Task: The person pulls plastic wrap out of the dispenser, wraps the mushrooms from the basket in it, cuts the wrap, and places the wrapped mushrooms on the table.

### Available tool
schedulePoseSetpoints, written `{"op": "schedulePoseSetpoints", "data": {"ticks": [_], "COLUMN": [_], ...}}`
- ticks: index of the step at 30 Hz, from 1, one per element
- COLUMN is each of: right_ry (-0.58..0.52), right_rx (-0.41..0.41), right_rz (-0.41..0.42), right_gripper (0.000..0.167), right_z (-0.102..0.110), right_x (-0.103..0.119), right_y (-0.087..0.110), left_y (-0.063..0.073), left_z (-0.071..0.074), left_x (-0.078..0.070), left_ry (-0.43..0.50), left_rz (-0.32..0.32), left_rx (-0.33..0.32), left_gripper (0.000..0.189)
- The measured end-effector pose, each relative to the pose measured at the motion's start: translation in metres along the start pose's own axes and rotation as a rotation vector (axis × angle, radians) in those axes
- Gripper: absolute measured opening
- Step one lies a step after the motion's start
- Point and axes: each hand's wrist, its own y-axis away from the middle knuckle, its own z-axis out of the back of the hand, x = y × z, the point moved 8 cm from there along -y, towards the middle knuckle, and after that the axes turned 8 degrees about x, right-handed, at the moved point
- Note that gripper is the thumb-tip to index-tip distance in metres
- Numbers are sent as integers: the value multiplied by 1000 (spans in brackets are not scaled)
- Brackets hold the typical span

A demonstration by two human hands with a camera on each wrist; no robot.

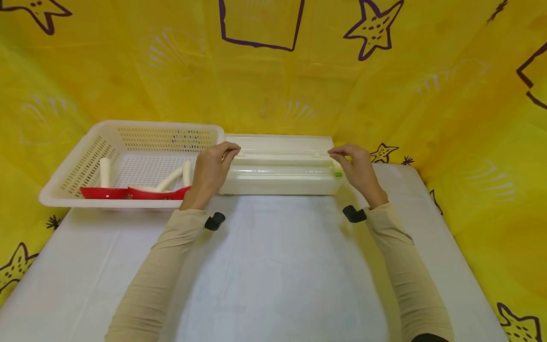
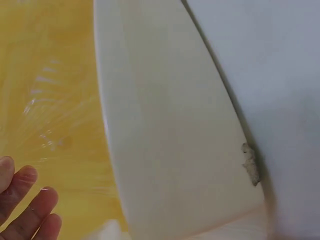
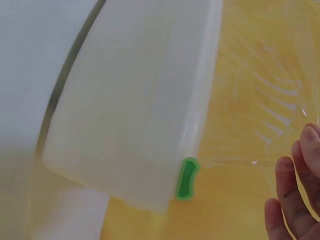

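A long cream cling film dispenser [image 1: 279, 186] lies at the back of the table, with its lid [image 1: 278, 142] raised behind. Clear cling film [image 3: 260, 95] stretches from it between both hands. My left hand [image 1: 209, 171] pinches the film between thumb and fingers near the dispenser's left end. At the right end, my right hand [image 1: 358, 170] pinches the other side of the film. A green slider [image 3: 187, 178] sits on the dispenser's right edge. In the left wrist view, fingertips [image 2: 42, 200] show beside the shiny film; wrinkles run through it.
To the left stands a white plastic basket [image 1: 128, 203] holding several red pans [image 1: 104, 193] with white handles. A white cloth covers the table [image 1: 273, 266]. Yellow patterned fabric [image 1: 273, 80] hangs behind and around it.
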Motion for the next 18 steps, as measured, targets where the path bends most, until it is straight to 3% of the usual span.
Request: {"op": "schedulePoseSetpoints", "data": {"ticks": [18], "right_ry": [7], "right_rx": [-62], "right_rz": [31], "right_gripper": [14], "right_z": [20], "right_x": [21], "right_y": [0], "left_y": [-1], "left_z": [20], "left_x": [-19], "left_ry": [-14], "left_rz": [-52], "left_rx": [-58], "left_gripper": [18]}}
